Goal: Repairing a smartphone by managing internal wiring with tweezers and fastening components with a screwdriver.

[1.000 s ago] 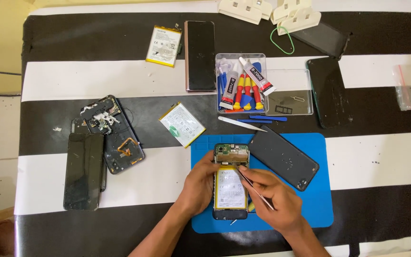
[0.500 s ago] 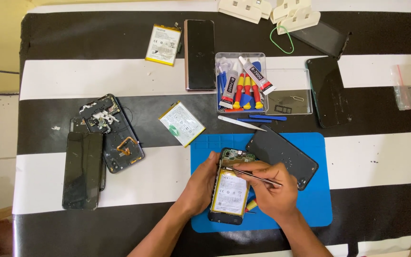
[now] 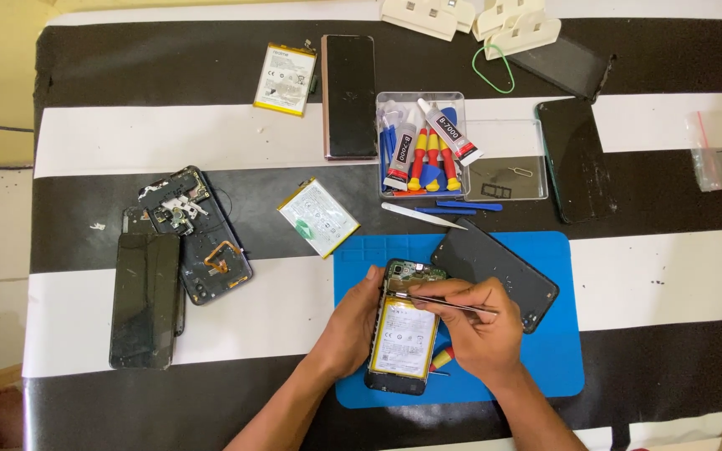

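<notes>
An opened phone [image 3: 403,334] with its yellow-edged battery showing lies on the blue mat [image 3: 561,359]. My left hand [image 3: 353,321] grips the phone's left side. My right hand [image 3: 474,326] holds metal tweezers [image 3: 444,302] almost level, their tips at the phone's upper part just above the battery. A dark back cover [image 3: 495,271] rests on the mat right of the phone. A red and yellow tool handle [image 3: 440,359] pokes out under my right hand.
A clear tray [image 3: 507,175] holds glue tubes and blue pry tools. Spare tweezers [image 3: 424,215] and a loose battery [image 3: 319,217] lie above the mat. Dismantled phones [image 3: 194,242] sit at left, more phones and a second battery [image 3: 284,79] at the back.
The phone was tilted and has come back nearly straight on the mat. My right hand turned the tweezers from pointing steeply down the phone's side to lying across its upper part.
</notes>
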